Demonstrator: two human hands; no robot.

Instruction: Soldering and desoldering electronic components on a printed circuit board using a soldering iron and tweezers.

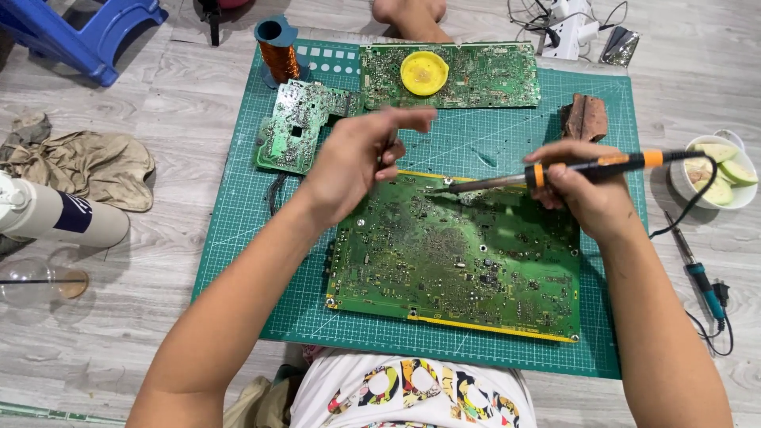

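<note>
On green mat (238,238): right hand (583,194) fingers grip soldering iron (555,169); left hand (357,158) pinches thin tool; bowl (688,186) holds fruit slices (725,170).

Large green circuit board (456,257) lay flat on the green cutting mat, densely packed with small components, yellow-edged, screws at its corners, a black-and-orange soldering iron (555,170) lay nearly level over its upper edge, metal tip touched the board's top area
</note>
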